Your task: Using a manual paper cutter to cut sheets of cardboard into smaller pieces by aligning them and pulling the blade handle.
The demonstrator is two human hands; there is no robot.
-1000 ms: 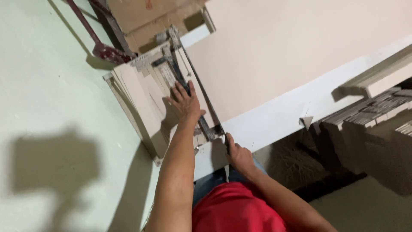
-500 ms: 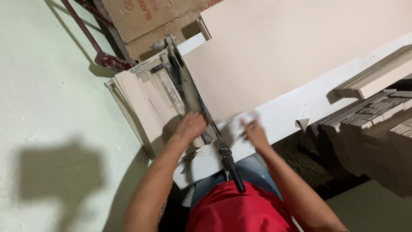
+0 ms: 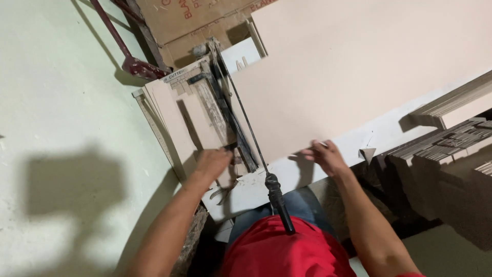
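A large beige tile (image 3: 348, 77) lies across a manual tile cutter (image 3: 225, 118), reaching far to the right. My right hand (image 3: 325, 156) grips the tile's near edge, fingers on top. My left hand (image 3: 212, 163) is curled over the near end of the narrower beige tile piece (image 3: 174, 113) left of the cutter rail. Between my hands the cutter's long lever runs toward my body. Its black grip (image 3: 279, 200) hangs free over my red shirt.
Pliers (image 3: 223, 194) lie on the white bench edge (image 3: 256, 192) below my left hand. A red-handled tool (image 3: 128, 56) and cardboard (image 3: 189, 20) lean at the back. Stacks of tiles (image 3: 446, 149) stand to the right. A pale green floor (image 3: 61, 102) lies to the left.
My left hand left the cutter lever and dropped back to the tile's near end. The lever swung toward my body. My right hand shifted right along the tile edge.
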